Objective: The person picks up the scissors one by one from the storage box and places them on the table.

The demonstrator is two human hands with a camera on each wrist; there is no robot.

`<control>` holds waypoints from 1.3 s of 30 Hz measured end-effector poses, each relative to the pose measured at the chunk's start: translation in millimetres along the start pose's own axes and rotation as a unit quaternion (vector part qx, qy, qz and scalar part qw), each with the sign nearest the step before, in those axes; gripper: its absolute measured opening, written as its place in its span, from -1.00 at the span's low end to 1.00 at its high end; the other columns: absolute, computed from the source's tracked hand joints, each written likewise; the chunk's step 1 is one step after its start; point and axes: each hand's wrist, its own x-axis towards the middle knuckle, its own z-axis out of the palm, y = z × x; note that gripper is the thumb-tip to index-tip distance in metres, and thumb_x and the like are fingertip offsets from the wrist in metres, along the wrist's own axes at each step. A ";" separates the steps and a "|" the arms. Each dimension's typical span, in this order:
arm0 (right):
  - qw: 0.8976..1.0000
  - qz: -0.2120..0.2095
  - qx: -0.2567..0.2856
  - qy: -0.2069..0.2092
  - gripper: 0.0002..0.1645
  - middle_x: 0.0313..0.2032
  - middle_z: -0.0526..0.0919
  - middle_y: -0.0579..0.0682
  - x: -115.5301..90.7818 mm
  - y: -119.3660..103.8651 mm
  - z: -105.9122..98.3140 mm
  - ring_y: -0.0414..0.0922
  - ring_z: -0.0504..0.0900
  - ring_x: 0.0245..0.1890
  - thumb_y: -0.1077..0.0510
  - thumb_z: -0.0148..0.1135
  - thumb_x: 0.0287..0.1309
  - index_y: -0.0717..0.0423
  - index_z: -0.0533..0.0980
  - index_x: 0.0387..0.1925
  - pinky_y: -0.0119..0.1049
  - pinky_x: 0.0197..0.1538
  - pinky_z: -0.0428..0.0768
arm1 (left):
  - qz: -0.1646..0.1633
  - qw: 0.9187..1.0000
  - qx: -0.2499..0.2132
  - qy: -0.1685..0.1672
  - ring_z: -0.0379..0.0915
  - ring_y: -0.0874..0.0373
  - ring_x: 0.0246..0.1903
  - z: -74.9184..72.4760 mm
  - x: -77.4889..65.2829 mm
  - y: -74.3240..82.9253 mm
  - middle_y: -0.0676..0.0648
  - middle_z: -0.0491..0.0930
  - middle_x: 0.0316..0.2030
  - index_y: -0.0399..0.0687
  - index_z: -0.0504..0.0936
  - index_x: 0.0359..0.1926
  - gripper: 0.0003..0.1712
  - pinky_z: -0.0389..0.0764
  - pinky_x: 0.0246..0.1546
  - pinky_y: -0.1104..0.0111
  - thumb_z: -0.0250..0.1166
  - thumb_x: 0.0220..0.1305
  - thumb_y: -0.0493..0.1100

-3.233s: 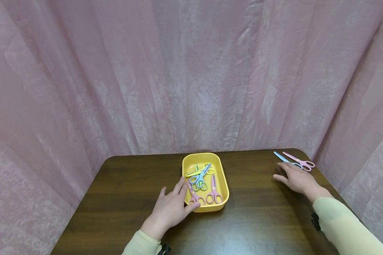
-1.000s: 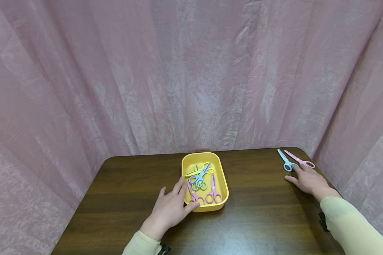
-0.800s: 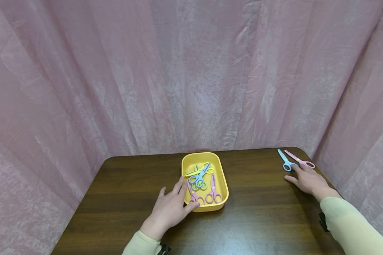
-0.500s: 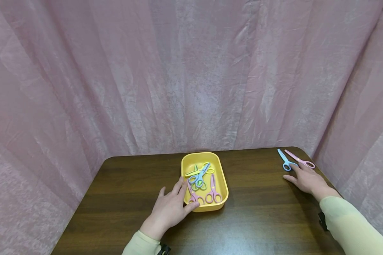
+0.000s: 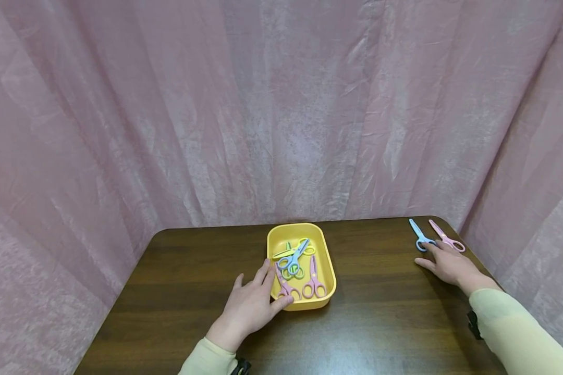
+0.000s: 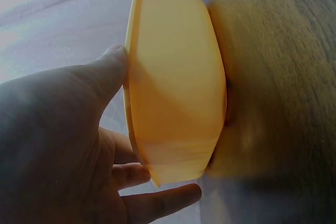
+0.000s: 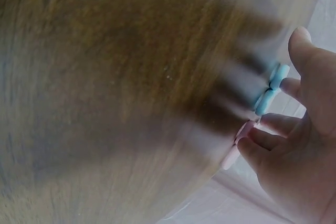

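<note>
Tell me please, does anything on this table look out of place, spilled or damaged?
Nothing looks spilled or damaged. The yellow tray looks a little untidy: blue scissors lie across yellow scissors and green scissors. Outside it, another blue pair and a pink pair lie side by side near the right hand.

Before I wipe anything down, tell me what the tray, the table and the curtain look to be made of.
Tray: most likely moulded plastic, smooth and satiny, with rounded corners and a thin lipped rim.
Table: wood or wood-look laminate, I can't tell which; dark brown grain, soft glare near the front.
Curtain: probably velvety cloth, judging by loose folds and patchy shimmer.
</note>
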 end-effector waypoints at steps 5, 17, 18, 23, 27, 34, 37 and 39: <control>1.000 -0.007 0.007 0.004 -0.21 0.24 0.49 0.60 2.4 3.9 2.7 0.59 0.49 0.28 -0.12 0.40 0.53 0.40 0.45 0.44 0.55 0.07 0.58 | -0.001 1.000 0.001 -0.002 0.60 -0.10 0.36 0.8 0.4 0.3 -0.20 0.19 0.70 -0.21 0.28 0.70 0.12 0.21 0.51 -0.36 0.19 0.53 0.53; 1.000 -0.020 0.008 0.006 -0.19 0.24 0.53 0.59 5.7 8.0 3.0 0.57 0.54 0.28 -0.12 0.42 0.51 0.40 0.45 0.44 0.53 0.07 0.60 | -0.003 1.000 -0.006 -0.002 0.58 -0.09 0.39 0.5 0.0 0.3 -0.21 0.18 0.70 -0.22 0.28 0.70 0.12 0.21 0.51 -0.36 0.21 0.52 0.51; 1.000 -0.020 0.007 0.006 -0.20 0.24 0.53 0.59 5.7 7.7 2.5 0.57 0.54 0.27 -0.12 0.42 0.51 0.40 0.46 0.43 0.53 0.06 0.61 | -0.003 1.000 -0.006 -0.003 0.58 -0.09 0.39 0.4 0.0 0.4 -0.21 0.18 0.70 -0.22 0.28 0.70 0.12 0.21 0.51 -0.36 0.21 0.52 0.51; 1.000 -0.019 0.008 0.001 -0.21 0.24 0.52 0.59 5.3 6.9 0.2 0.58 0.53 0.27 -0.12 0.41 0.52 0.41 0.47 0.42 0.54 0.05 0.60 | -0.003 1.000 -0.005 -0.001 0.61 -0.10 0.36 0.2 0.0 0.8 -0.21 0.19 0.70 -0.22 0.29 0.70 0.12 0.21 0.50 -0.36 0.22 0.52 0.51; 1.000 -0.013 0.011 -0.011 -0.20 0.28 0.48 0.61 4.9 8.0 -1.5 0.61 0.47 0.32 -0.14 0.38 0.54 0.42 0.45 0.43 0.57 0.07 0.58 | -0.002 1.000 -0.005 0.001 0.62 -0.11 0.35 0.1 0.7 0.4 -0.21 0.20 0.69 -0.22 0.30 0.70 0.11 0.21 0.50 -0.37 0.22 0.52 0.51; 0.999 -0.022 0.030 -0.006 -0.26 0.30 0.48 0.61 5.8 13.1 -0.8 0.60 0.47 0.32 -0.11 0.39 0.54 0.41 0.50 0.39 0.58 0.10 0.55 | -0.001 1.000 -0.003 0.002 0.64 -0.12 0.33 0.6 0.9 0.0 -0.21 0.20 0.69 -0.22 0.30 0.70 0.11 0.21 0.50 -0.37 0.22 0.52 0.50; 0.999 -0.023 0.032 -0.008 -0.25 0.32 0.47 0.61 5.9 15.4 -0.1 0.61 0.47 0.33 -0.13 0.37 0.56 0.40 0.50 0.40 0.60 0.11 0.54 | -0.003 1.000 -0.003 -0.001 0.63 -0.11 0.33 1.4 0.8 0.2 -0.21 0.19 0.70 -0.21 0.29 0.70 0.11 0.21 0.51 -0.36 0.22 0.53 0.50; 0.999 -0.022 0.032 -0.011 -0.24 0.33 0.45 0.61 6.0 17.0 0.3 0.62 0.45 0.33 -0.15 0.36 0.57 0.40 0.48 0.41 0.62 0.10 0.53 | -0.003 1.000 -0.003 0.000 0.64 -0.12 0.32 1.8 1.0 -0.2 -0.21 0.19 0.70 -0.21 0.29 0.70 0.11 0.21 0.50 -0.36 0.23 0.52 0.50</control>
